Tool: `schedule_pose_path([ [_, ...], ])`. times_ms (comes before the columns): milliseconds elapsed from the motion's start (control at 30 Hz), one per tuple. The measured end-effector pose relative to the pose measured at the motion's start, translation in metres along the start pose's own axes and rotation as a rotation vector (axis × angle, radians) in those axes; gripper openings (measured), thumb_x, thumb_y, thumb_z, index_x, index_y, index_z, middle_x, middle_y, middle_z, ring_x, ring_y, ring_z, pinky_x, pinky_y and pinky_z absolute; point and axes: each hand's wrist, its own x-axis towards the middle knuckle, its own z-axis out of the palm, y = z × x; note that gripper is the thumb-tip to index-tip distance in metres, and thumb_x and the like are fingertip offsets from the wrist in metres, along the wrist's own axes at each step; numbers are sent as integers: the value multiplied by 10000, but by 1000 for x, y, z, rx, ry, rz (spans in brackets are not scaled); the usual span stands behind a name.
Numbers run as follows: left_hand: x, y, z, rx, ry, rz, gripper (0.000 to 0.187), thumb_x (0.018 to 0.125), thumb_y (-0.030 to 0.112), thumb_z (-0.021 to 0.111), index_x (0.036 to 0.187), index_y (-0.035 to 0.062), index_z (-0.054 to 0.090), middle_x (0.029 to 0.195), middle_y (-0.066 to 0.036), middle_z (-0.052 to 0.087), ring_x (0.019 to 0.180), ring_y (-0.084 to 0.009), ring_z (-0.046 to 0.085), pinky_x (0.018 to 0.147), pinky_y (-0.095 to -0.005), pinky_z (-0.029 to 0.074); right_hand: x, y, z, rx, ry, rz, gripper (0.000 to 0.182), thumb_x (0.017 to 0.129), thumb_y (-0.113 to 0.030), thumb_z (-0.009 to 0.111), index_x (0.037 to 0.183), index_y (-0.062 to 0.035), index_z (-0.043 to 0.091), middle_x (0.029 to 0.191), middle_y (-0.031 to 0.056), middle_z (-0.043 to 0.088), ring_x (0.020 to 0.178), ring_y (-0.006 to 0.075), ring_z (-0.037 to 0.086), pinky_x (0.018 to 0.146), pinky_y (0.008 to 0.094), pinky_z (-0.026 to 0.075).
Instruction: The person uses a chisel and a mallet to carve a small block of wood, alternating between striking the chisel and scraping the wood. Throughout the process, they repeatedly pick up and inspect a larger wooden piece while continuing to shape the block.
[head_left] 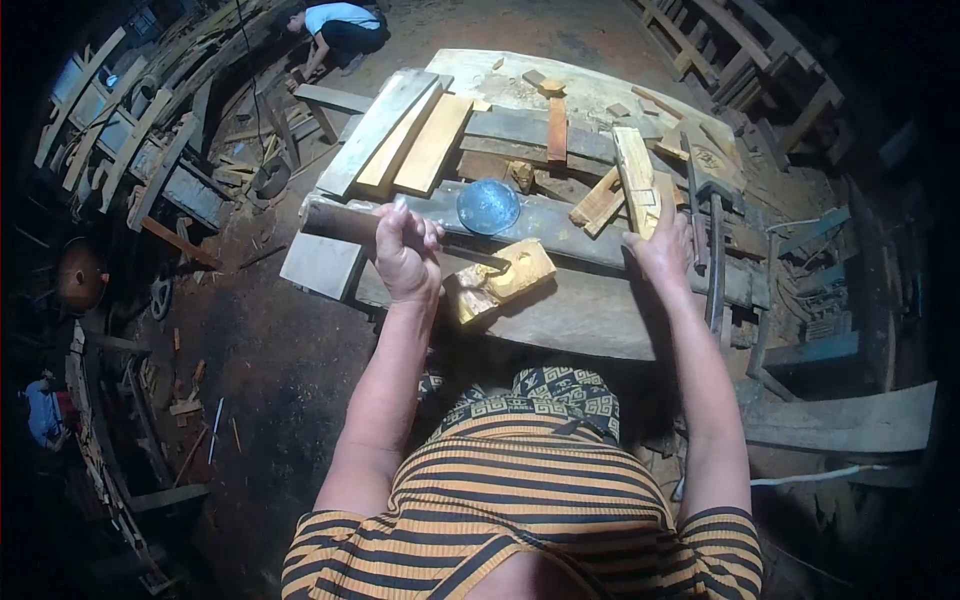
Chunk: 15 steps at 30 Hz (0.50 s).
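My left hand (405,252) is closed around a thick, dark round wooden bar (340,221), which sticks out to the left of the fist. A thin dark metal shaft (478,256) runs from the fist's right side to a notched wood block (525,270); whether it joins the bar is hidden. The block lies tilted near the bench's front edge, its left end rough and chipped. On the right, my right hand (662,245) grips the near end of a pale wood piece (634,165) with dark marking lines. A blue round bowl-like object (487,207) sits between my hands.
Boards (434,145) lie at the bench's left, with offcuts (557,130) and a short wood block (598,203) farther right. A long metal clamp-like bar (715,260) stands at the right. A person (340,30) crouches at the far left; another person (45,410) is at the left edge.
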Motion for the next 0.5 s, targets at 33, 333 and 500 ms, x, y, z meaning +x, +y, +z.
schedule_pose_path([
  [33, 1, 0, 3, -13, 42, -20, 211, 875, 262, 599, 760, 123, 490, 605, -7, 436, 503, -149, 432, 612, -346, 427, 2, -1, 0, -2, -5, -1, 806, 692, -338, 766, 1350, -79, 381, 1176, 260, 461, 1119, 427, 476, 942, 480, 411],
  [333, 7, 29, 17, -119, 175, -72, 229, 880, 267, 626, 795, 116, 477, 623, 8, 455, 500, -142, 455, 563, -330, 455, 2, -20, 11, -65, 7, -52, 789, 714, -383, 740, 1402, -246, 376, 1189, 259, 476, 1117, 434, 484, 929, 491, 418],
  [500, -6, 55, 34, 461, -250, 199, 161, 831, 164, 663, 893, 59, 558, 725, -19, 588, 558, -113, 562, 553, -293, 502, -2, -31, 16, -183, -70, -124, 775, 719, -371, 731, 1396, -203, 392, 1140, 253, 490, 1061, 418, 499, 920, 478, 422],
])
